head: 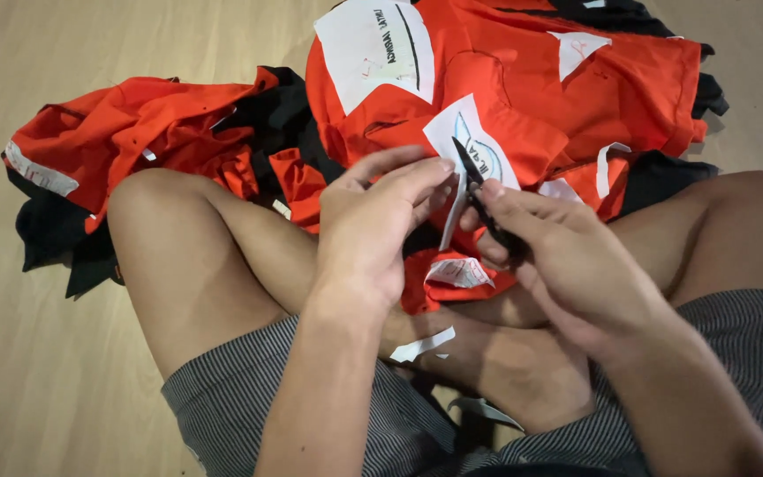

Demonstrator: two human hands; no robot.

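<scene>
Seen from above, seated cross-legged on a pale wooden floor (37, 389), bare knees out to either side, grey striped shorts (240, 397) at the bottom edge.

Far left of the scissors: a crumpled heap of orange and black garments (134, 124), lying on the floor beyond the left knee (147, 199), with a reflective strip along its left hem.

Nearer, just left of the scissors: left hand (373, 230), fingers bent and pinched on the lower edge of a white paper-backed patch (474, 150), thumb tip hidden behind the fingers. Grasping that patch edge, not clenched.

At the centre: small black scissors (479, 199), blades pointing up and away, tips lying on the white patch, which sits on the orange fabric. Whether the blades stand apart or together, not clear.

Just below the scissors: a folded orange piece with a white label (459, 272) resting on the crossed legs, and lower still a white paper strip (423, 344) lying on the shin.

Up and left of the scissors: a large white sheet (373, 44) laid on the orange work jacket (593, 88), which spreads behind and to the right of the scissors, smaller white patches scattered over it.

Right of the scissors: right hand (567, 256), closed around the scissor handles, fingers curled tight, handles hidden inside the grip. Beyond it, the right knee, with black cloth showing behind.
</scene>
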